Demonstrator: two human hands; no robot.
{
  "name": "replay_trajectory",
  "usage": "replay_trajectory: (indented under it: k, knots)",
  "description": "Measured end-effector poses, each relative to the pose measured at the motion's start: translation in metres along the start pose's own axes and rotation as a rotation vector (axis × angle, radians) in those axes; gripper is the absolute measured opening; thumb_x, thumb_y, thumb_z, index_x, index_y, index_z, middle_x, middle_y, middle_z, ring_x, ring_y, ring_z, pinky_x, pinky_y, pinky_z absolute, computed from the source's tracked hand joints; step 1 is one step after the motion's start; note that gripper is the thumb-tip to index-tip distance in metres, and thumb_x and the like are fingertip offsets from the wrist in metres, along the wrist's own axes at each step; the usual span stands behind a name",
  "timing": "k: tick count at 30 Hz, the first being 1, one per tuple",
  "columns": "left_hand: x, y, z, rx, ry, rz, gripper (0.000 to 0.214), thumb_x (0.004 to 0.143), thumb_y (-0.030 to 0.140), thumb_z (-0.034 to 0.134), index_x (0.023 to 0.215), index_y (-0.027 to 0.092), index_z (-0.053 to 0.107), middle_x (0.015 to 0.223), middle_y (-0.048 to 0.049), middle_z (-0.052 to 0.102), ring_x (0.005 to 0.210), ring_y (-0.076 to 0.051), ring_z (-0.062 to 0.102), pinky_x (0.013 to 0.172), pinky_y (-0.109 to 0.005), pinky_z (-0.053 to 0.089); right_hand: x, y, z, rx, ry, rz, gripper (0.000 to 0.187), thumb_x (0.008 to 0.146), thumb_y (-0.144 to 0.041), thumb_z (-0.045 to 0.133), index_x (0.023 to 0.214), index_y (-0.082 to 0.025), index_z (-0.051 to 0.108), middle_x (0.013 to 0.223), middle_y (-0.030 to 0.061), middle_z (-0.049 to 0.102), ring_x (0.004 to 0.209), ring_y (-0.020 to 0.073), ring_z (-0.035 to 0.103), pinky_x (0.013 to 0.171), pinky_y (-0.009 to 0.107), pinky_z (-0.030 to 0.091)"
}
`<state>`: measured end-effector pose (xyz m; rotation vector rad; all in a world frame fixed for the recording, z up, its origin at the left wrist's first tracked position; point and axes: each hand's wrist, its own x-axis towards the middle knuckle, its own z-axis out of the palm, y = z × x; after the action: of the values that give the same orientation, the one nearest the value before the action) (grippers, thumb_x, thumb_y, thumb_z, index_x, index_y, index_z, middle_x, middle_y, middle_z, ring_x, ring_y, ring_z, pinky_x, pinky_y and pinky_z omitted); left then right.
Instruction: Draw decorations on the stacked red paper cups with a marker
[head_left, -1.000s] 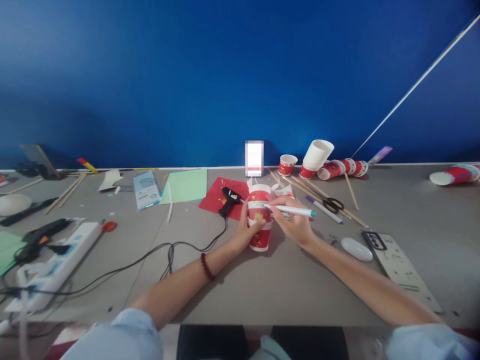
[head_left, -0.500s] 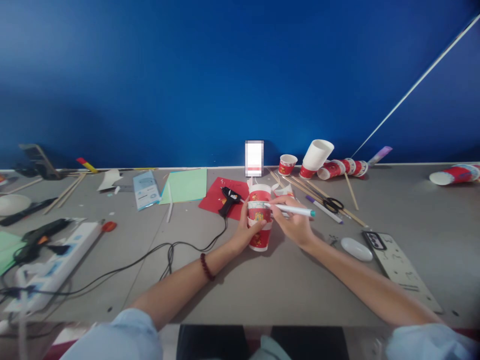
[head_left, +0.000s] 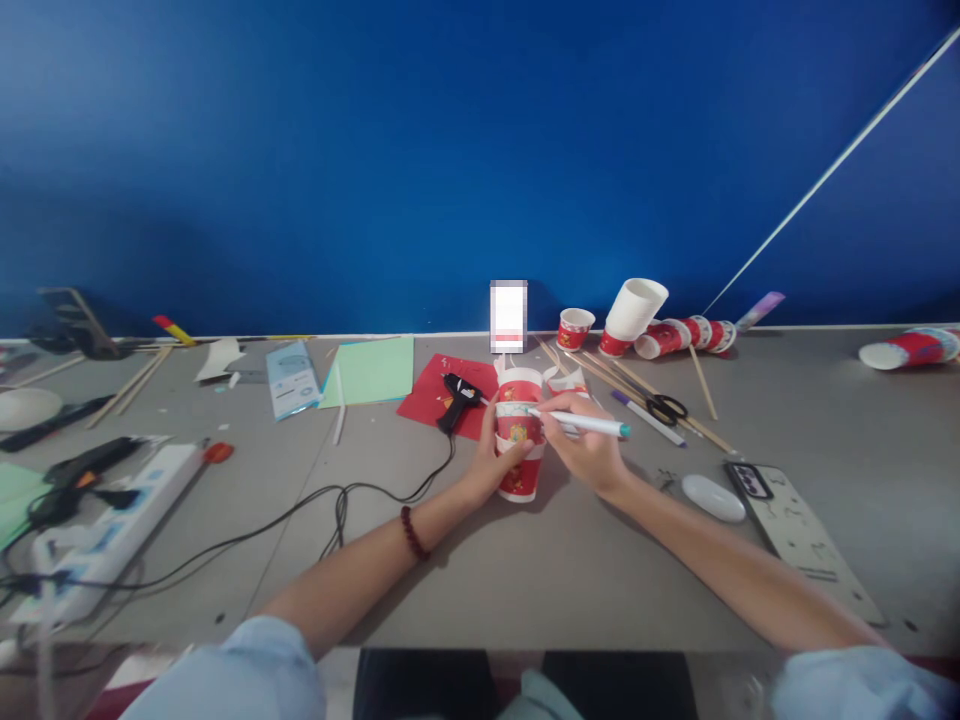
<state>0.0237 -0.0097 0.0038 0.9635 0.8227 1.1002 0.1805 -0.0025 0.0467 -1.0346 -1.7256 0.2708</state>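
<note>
A red and white paper cup [head_left: 519, 440] stands upright on the grey table [head_left: 525, 570], just in front of me. My left hand [head_left: 491, 465] is wrapped round its left side and holds it steady. My right hand [head_left: 589, 445] grips a white pen with a teal cap [head_left: 589, 424]. The pen lies almost level and its tip touches the pale band near the cup's rim. A dark bead bracelet [head_left: 414, 533] circles my left wrist.
A black glue gun [head_left: 457, 397] lies on red paper [head_left: 439, 395], its cord trailing left to a power strip [head_left: 112, 525]. Green paper [head_left: 371, 370], scissors [head_left: 666, 408], wooden sticks, several cups [head_left: 637, 320], a white oval object [head_left: 712, 497] and a phone [head_left: 750, 481] lie around.
</note>
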Motion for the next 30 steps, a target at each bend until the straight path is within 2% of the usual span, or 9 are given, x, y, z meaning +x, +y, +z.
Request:
replay_trajectory:
  k: [6,11,17,26,30]
  knots:
    - [-0.0002,0.0,0.0,0.019,0.003,-0.005,0.105,0.067,0.046,0.081,0.151,0.029,0.02,0.144,-0.0147,0.047,0.125,-0.03,0.052,0.105,-0.046,0.041,-0.0007,0.0012,0.0007,-0.006,-0.004,0.012,0.009,0.087,-0.024,0.057,0.085,-0.023,0.065,0.079,0.0028,0.071,0.074,0.0179,0.066,0.069,0.031,0.053]
    - [-0.0003,-0.0007,0.0004,0.007,-0.016,-0.005,0.106,0.068,0.046,0.08,0.151,0.03,0.017,0.142,-0.0149,0.049,0.117,-0.029,0.059,0.104,-0.048,0.042,-0.0007,0.0031,-0.0006,0.054,0.001,0.056,0.009,0.086,-0.024,0.057,0.083,-0.022,0.065,0.078,0.0028,0.071,0.07,0.0173,0.066,0.063,0.03,0.052]
    - [-0.0007,0.0004,0.0004,0.013,-0.02,0.019,0.101,0.07,0.043,0.079,0.151,0.032,0.018,0.144,-0.0137,0.048,0.125,-0.03,0.054,0.106,-0.048,0.039,0.0009,0.0008,-0.0014,0.034,0.003,0.026,0.01,0.086,-0.023,0.056,0.079,-0.023,0.064,0.074,0.0023,0.07,0.068,0.0176,0.065,0.063,0.031,0.051]
    - [-0.0002,0.0004,0.0004,0.02,-0.036,0.036,0.102,0.07,0.045,0.079,0.151,0.031,0.018,0.139,-0.0134,0.052,0.113,-0.028,0.061,0.103,-0.047,0.042,0.0007,0.0034,-0.0012,0.042,0.028,0.016,0.008,0.086,-0.021,0.057,0.082,-0.022,0.064,0.076,0.0026,0.07,0.068,0.0171,0.065,0.063,0.03,0.051]
    - [-0.0004,0.0014,0.0002,0.03,-0.015,0.051,0.102,0.069,0.044,0.08,0.15,0.029,0.019,0.142,-0.014,0.049,0.116,-0.029,0.059,0.103,-0.046,0.043,-0.0015,0.0075,-0.0008,0.099,0.026,0.028,0.009,0.087,-0.021,0.056,0.082,-0.022,0.064,0.075,0.0021,0.069,0.07,0.0174,0.066,0.066,0.031,0.052]
